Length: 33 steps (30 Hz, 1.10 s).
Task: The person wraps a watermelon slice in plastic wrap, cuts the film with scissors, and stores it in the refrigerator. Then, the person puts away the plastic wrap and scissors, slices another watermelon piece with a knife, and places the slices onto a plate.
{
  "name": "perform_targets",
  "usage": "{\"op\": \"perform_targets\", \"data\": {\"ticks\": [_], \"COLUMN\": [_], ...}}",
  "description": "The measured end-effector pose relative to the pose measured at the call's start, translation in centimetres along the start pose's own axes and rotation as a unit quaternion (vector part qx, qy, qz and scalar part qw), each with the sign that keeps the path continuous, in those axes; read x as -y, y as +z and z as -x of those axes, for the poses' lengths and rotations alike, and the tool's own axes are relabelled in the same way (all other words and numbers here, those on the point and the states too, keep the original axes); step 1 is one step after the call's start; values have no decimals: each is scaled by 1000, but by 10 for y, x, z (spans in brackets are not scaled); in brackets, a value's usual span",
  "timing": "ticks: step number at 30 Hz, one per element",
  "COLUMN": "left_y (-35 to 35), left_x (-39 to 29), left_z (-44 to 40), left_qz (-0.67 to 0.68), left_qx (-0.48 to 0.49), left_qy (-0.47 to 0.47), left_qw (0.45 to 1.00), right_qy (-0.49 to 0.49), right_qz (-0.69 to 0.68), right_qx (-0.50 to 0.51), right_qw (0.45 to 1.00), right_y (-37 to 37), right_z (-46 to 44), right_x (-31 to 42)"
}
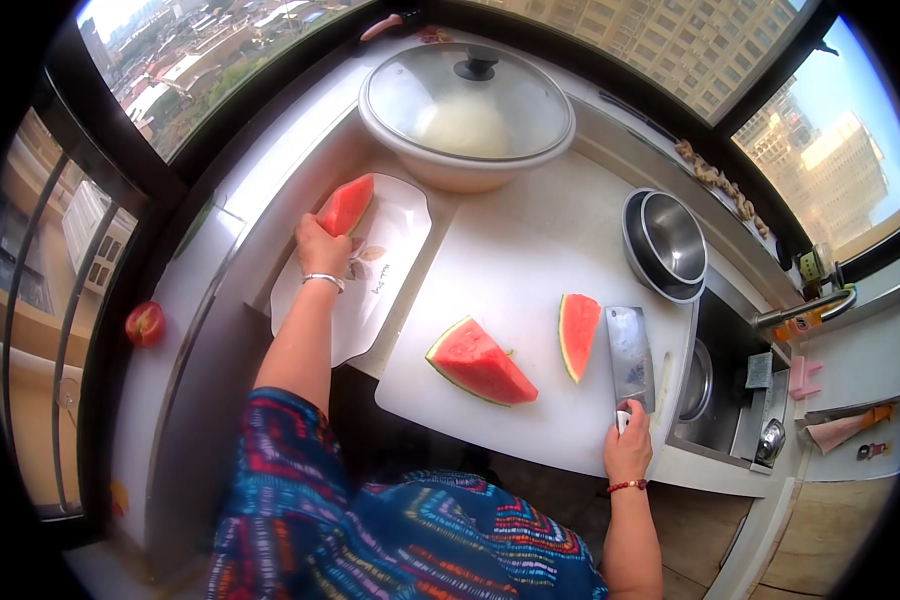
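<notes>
Left hand [322, 246] pinches a watermelon wedge [351, 203] at the far-left corner of the tray [402, 225] — right hand [629, 445] is wrapped round the cleaver [630, 355] by the cutting board's right edge, probably parking it clear of that reach.

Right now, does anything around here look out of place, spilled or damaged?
Nothing looks spilled. One mild oddity: a red fruit sits alone on the left ledge, away from the melon on the board.
</notes>
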<state>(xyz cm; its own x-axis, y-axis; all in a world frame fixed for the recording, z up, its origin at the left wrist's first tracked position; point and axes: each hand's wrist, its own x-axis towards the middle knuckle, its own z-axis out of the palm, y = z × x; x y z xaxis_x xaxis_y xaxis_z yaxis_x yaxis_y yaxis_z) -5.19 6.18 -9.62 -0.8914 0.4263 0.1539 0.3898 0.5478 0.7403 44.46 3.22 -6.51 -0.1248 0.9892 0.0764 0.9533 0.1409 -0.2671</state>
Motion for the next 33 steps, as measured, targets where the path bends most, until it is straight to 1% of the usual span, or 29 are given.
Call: {"op": "perform_targets", "data": {"ticks": [1,2,4,14,16,18,19,21,22,23,24,25,26,27,28,29,31,33], "left_y": [-5,-7,-11,-18,-18,-34,-41,-52,-52,-48,-35,-26,-21,-12,-1,12,39,67], "left_x": [-7,-12,-17,-12,-1,-13,-26,-63,-79,-91,-99,-115,-133,-151,-165,-174,-193,-204], "left_z": [4,7,10,12,9,17,25,43,48,52,52,57,64,74,82,87,101,113], "left_qz": [-38,-38,-84,-84,-89,-45,18,77,134,189,211,206,144,116,66,28,-38,-81], "left_qx": [9,9,21,26,-29,-62,-72,-72,-10,49,129,236,344,411,436,469,561,623], "left_qy": [-13,-13,-35,-22,2,34,70,192,210,224,249,229,235,237,309,356,357,367], "left_qw": [999,999,996,996,996,997,995,976,969,955,936,922,898,873,843,808,746,686], "right_qy": [3,5,5,3,3,4,22,8,22,16,7,12,12,9,6,4,11,11], "right_qz": [2,3,4,0,-4,8,11,-2,2,-4,-11,-10,-9,-10,-11,-13,-10,-12], "right_qx": [-1,-1,-1,1,5,7,6,8,6,6,6,2,7,13,7,6,10,9], "right_qw": [1000,1000,1000,1000,1000,1000,1000,1000,1000,1000,1000,1000,1000,1000,1000,1000,1000,1000], "right_y": [0,0,0,-1,-3,-4,-3,-3,-3,-3,-3,-3,-1,-1,-1,-1,-2,-3], "right_z": [0,0,0,0,-2,-1,-1,-1,0,-1,0,1,2,1,1,1,2,2], "right_x": [0,0,0,2,3,3,2,0,-1,-1,-2,-4,-5,-5,-5,-4,-4,-4]}}
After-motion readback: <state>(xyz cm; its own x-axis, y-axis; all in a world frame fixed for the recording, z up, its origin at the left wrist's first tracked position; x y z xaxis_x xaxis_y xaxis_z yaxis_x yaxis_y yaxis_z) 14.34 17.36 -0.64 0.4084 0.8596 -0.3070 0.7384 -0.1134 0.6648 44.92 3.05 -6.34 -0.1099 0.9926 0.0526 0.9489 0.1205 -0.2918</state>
